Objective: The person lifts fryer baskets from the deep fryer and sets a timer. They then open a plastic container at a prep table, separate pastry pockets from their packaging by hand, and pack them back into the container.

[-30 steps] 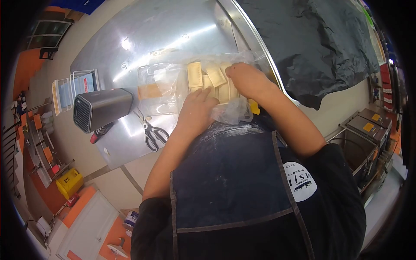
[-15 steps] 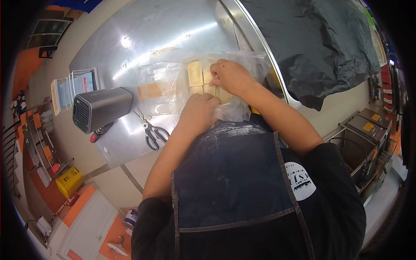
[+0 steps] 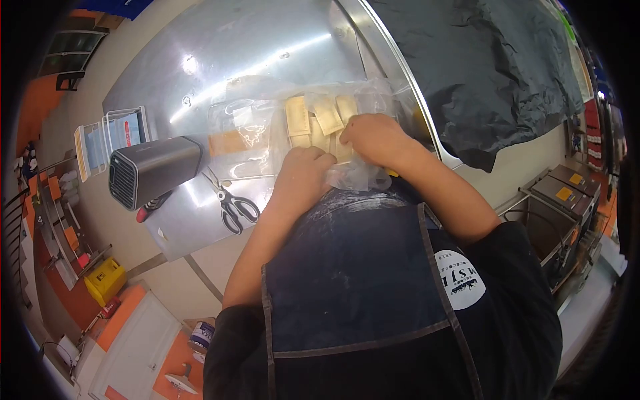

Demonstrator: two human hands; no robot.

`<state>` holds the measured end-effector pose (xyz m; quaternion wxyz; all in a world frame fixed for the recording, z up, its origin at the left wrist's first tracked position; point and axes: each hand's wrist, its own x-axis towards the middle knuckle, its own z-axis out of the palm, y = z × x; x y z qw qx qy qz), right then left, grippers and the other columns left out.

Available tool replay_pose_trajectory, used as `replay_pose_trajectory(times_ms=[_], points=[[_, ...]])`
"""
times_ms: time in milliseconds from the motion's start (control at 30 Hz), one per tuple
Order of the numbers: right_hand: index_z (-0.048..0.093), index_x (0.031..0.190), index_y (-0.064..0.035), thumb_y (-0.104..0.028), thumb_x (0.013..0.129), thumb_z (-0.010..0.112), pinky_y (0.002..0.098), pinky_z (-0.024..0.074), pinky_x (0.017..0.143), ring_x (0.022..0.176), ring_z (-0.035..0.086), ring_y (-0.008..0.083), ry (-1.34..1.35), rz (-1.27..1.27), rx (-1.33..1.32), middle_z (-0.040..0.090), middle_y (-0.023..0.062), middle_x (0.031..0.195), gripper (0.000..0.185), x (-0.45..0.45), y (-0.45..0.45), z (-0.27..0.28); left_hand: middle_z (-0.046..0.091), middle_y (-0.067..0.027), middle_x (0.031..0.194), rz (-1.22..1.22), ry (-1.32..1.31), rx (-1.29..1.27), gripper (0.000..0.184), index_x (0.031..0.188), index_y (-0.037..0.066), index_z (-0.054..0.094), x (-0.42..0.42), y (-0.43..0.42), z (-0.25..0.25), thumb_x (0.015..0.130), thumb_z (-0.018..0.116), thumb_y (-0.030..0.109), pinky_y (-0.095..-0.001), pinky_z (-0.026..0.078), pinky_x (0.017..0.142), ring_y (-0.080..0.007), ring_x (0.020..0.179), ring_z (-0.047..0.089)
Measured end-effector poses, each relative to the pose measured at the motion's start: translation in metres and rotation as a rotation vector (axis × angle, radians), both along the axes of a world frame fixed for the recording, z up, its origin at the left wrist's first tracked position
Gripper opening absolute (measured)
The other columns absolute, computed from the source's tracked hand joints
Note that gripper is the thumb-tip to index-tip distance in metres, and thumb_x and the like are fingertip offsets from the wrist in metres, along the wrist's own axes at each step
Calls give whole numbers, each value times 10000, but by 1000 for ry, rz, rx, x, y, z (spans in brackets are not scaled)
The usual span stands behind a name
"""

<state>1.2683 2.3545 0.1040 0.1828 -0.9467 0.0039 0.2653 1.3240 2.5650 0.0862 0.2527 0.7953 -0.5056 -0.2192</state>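
Note:
Several pale yellow rectangular pieces lie in and on a clear plastic bag on the steel table. My left hand rests at the near left edge of the pieces, its fingers curled together on the bag's edge. At the right side of the pieces is my right hand, with thumb and fingers pinched at one piece or the plastic. What lies between the fingers of either hand is hidden.
Black-handled scissors lie left of my left forearm. A dark grey knife block stands farther left, beside a wire rack. Black plastic sheeting covers the surface at the right. A steel rim separates it from the table.
My right hand moved left over the pieces, then back right and slightly down. The upper pieces show again, with one lying slanted. My left hand stays nearly in place.

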Motion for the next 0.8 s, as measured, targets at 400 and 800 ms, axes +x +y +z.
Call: replay_pose_trajectory(times_ms=[400, 800], points=[[696, 1149, -177, -140, 854, 650, 422, 569, 807, 1004, 699, 299, -107, 215, 114, 703, 113, 1008, 301, 25, 22, 11, 640, -126, 1048, 27, -1, -68, 387, 1068, 101, 673, -2, 0, -1, 691, 755, 72, -448, 468, 920, -345, 1019, 600], [569, 1425, -205, -2, 863, 562, 428, 537, 893, 1111, 647, 345, 38, 163, 59, 633, 148, 1236, 598, 51, 11, 8, 648, -83, 1016, 34, -19, -58, 307, 1035, 115, 686, -3, 1, -3, 745, 775, 161, -433, 470, 899, -318, 971, 604]])
